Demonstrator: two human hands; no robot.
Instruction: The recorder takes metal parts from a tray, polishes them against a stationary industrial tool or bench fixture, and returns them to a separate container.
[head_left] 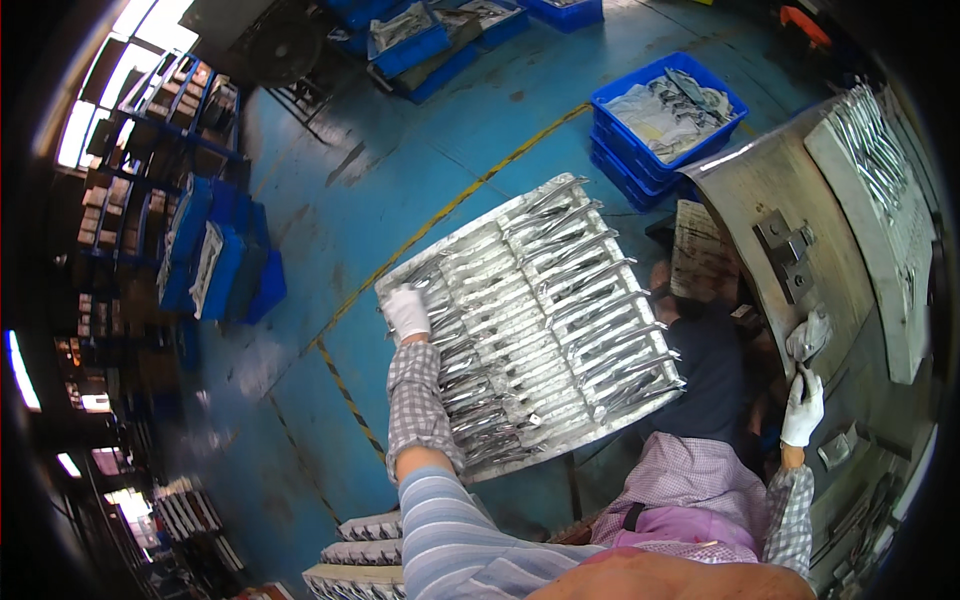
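A white foam tray (490,232) stands in front of me, with several rows of slim shiny metal pieces (600,337) lying in its slots. My left hand (408,312), in a white glove, reaches to the tray's left edge. Its fingers curl down over the ends of the metal pieces there, and what they grip is hidden. Off to the right, my right hand (803,408), also gloved, is at the edge of the metal workbench (850,260). Its fingers are pinched together at a small dark thing, just below a crumpled grey cloth (810,335).
A dark metal block fixture (785,255) sits on the bench, beside another foam tray (895,270) of metal pieces. Blue crates (665,165) with cloths stand on the blue floor beyond. More crates (220,250) and shelves are at the left; stacked foam trays (360,550) lie near me.
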